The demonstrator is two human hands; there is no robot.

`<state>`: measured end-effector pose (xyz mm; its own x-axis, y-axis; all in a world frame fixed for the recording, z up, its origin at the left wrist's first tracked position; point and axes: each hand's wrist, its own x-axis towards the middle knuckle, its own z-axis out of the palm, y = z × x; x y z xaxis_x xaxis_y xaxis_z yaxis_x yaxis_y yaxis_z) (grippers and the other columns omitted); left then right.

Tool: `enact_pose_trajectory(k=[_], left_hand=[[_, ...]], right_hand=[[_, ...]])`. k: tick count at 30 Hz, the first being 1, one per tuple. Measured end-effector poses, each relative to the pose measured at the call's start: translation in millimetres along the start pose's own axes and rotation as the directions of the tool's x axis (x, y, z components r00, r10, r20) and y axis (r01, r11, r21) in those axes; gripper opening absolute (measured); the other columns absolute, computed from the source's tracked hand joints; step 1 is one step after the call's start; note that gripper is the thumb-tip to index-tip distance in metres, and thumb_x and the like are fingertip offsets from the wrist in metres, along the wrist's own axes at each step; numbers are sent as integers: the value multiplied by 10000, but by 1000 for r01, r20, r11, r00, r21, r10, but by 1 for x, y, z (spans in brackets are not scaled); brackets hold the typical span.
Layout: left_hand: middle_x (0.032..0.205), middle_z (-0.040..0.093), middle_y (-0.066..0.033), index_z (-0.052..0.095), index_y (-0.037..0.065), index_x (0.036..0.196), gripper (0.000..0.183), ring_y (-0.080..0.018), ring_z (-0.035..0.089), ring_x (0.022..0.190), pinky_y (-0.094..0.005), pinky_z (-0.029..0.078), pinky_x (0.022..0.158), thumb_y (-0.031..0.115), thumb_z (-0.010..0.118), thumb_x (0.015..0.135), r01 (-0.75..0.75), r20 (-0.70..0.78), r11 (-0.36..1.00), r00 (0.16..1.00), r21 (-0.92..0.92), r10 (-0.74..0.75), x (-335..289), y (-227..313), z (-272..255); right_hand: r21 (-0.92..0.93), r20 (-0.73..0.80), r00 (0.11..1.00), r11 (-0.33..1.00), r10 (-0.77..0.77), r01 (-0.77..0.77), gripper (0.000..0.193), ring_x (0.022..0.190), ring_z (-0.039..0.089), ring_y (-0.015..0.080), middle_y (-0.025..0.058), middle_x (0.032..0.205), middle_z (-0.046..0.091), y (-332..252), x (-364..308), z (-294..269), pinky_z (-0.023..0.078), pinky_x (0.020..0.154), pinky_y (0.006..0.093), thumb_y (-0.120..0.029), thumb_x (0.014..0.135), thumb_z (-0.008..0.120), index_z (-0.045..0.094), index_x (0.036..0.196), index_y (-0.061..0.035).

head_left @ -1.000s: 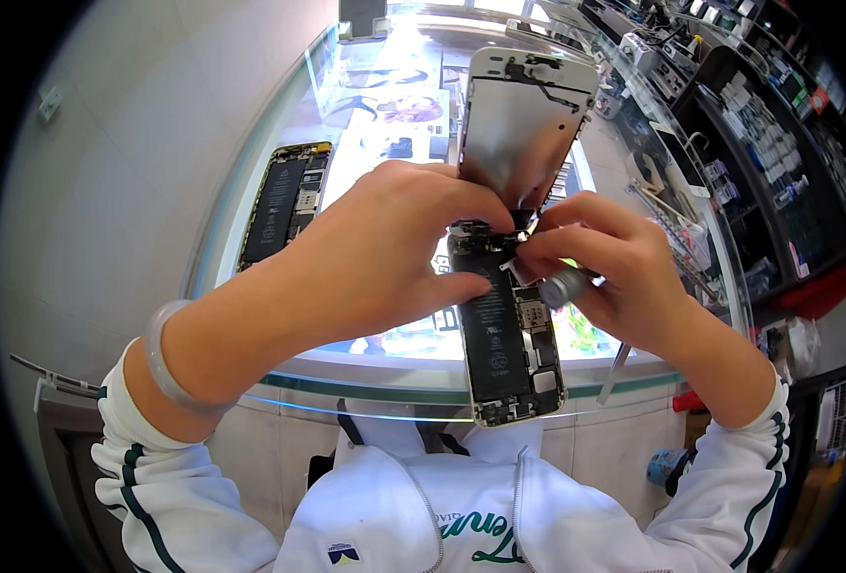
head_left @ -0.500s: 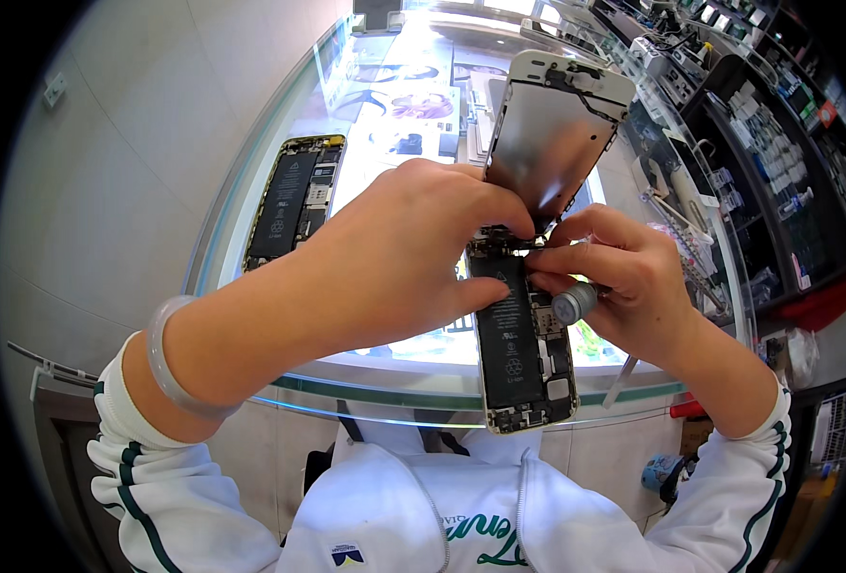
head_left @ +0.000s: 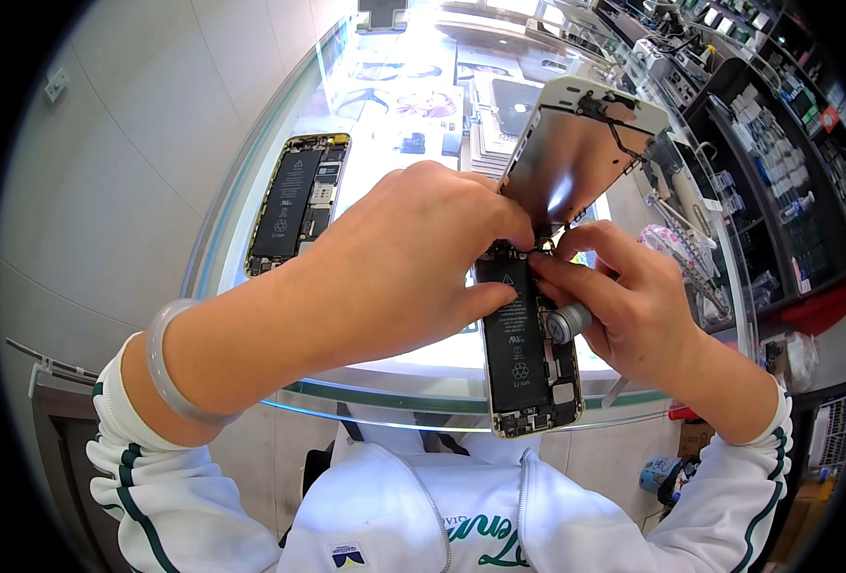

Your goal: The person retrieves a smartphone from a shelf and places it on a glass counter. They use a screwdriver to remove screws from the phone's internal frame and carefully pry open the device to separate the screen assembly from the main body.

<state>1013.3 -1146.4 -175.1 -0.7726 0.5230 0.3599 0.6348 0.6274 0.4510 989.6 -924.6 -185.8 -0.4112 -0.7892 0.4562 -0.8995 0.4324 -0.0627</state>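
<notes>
We gripped the opened phone, left hand half-curled; to its right, our closely curled right hand held a grey-ended tool.

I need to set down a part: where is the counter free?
Glass counter: a narrow strip looks bare, bordered by left forearm, opened phone and front edge. Crowded: between left hand and right hand, around that phone.
</notes>
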Motion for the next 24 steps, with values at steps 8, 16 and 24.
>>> enact_pose_trajectory(k=[8, 16, 24], left_hand=[[923, 672, -88, 668, 47, 923, 322, -283, 649, 826, -345, 523, 742, 65, 782, 623, 29, 8, 1000, 1000, 2, -29, 0, 1, 0], [917, 672, -87, 672, 42, 928, 321, -279, 650, 817, -344, 522, 736, 68, 776, 626, 37, 23, 999, 999, -8, -36, 2, 2, -2], [924, 669, -95, 666, 34, 929, 317, -284, 647, 815, -346, 519, 732, 68, 771, 631, 7, -3, 1000, 1000, -12, -7, 0, -1, 2]], right_hand=[[176, -53, 996, 983, 66, -56, 257, 617, 627, 194, 63, 816, 606, 9, 2, 6, 494, 515, 285, 40, 669, 722, 706, 902, -66], [183, -25, 999, 983, 35, -29, 352, 670, 633, 214, 46, 846, 600, 13, 3, 3, 526, 550, 306, 94, 595, 645, 689, 887, -98], [218, -18, 998, 975, 52, -47, 377, 672, 628, 220, 56, 842, 593, 14, 2, 4, 527, 552, 311, 100, 597, 644, 696, 912, -102]])
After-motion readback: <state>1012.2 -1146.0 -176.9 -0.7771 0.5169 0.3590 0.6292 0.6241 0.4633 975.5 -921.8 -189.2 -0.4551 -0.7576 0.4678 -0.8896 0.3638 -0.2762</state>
